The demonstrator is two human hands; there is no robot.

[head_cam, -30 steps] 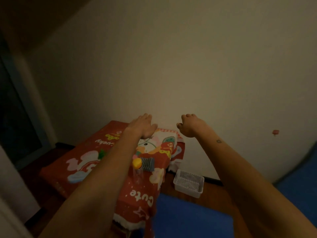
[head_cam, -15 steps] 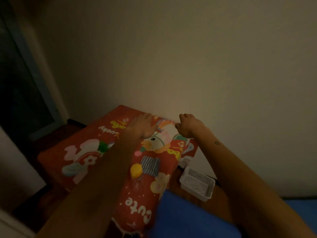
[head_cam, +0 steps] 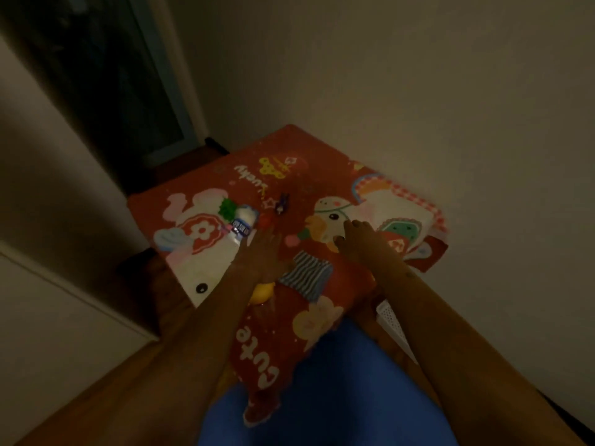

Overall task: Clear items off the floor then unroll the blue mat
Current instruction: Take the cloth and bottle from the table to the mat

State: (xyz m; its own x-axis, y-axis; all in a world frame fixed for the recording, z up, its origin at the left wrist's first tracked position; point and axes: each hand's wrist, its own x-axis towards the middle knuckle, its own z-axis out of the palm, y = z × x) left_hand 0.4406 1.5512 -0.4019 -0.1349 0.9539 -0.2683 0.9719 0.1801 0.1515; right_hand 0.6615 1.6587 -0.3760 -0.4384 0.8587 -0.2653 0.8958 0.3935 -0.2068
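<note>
A low table with a red cartoon-print cloth (head_cam: 289,175) stands in the room's corner. My left hand (head_cam: 264,249) hovers over it with straight fingers, just right of a clear plastic bottle (head_cam: 243,222) lying on the cloth. My right hand (head_cam: 357,241) lies over the duck print with loosely curled fingers and holds nothing. A small dark toy (head_cam: 282,204) lies beyond the left hand. The blue mat (head_cam: 338,391) covers the floor below, under the cloth's hanging edge. The room is dim.
A white perforated basket (head_cam: 391,320) sits on the wooden floor (head_cam: 96,400) by the wall, partly behind my right forearm. A dark glass door (head_cam: 106,72) stands at the far left. White furniture (head_cam: 48,317) edges the left side.
The view has tilted down and swung left, so the table top shows fully with the bottle and toy. Both hands have dropped lower over the cloth.
</note>
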